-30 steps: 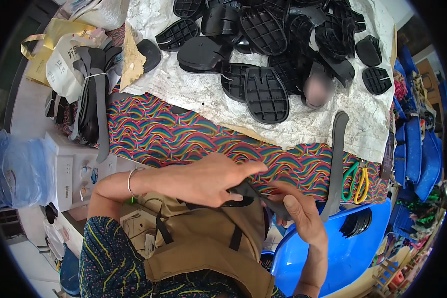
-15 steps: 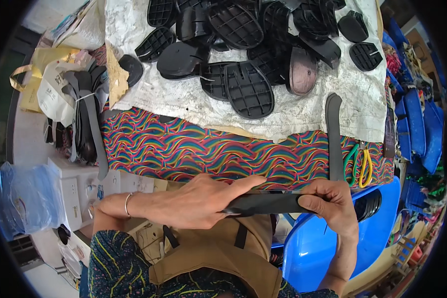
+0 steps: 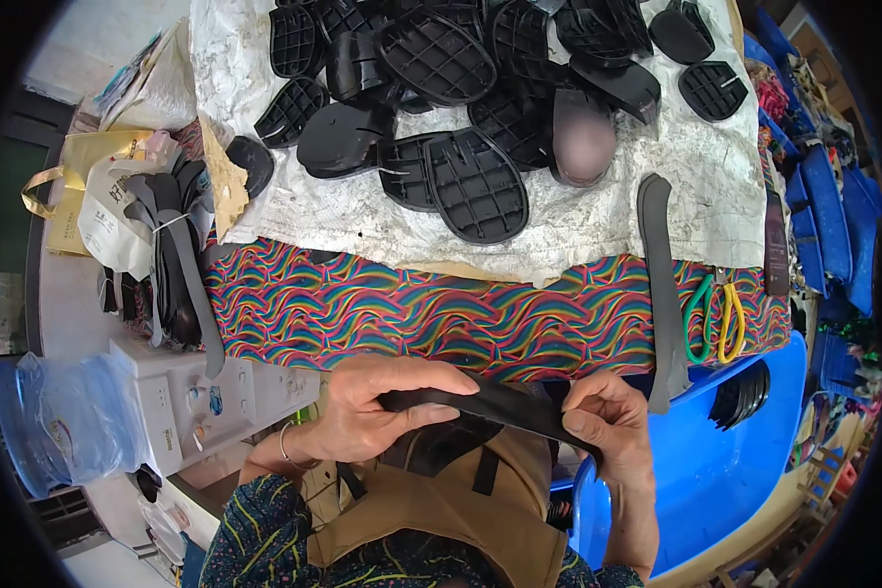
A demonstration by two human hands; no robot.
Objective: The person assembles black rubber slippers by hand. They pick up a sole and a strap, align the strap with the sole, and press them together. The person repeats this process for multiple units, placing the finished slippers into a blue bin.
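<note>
In front of my body, I hold a long black strip between both hands. My left hand is closed on its left end, with the thumb below and the fingers above. My right hand pinches the right end between thumb and fingers. The strip slopes down to the right and bows slightly. A longer grey-black strip lies on the table to the right, its near end reaching past the table edge beside my right hand. Scissors with green and yellow handles lie to its right.
Black shoe-sole pieces with gridded undersides are heaped on a stained white sheet. Beneath it is a wavy multicoloured cloth. A blue bin stands lower right. A tied bundle of dark strips hangs at left, above a white machine.
My left hand has gone from lying along the strip with a finger stretched out to gripping its left end. The strip has tilted and bent a little. My right hand has shifted left.
</note>
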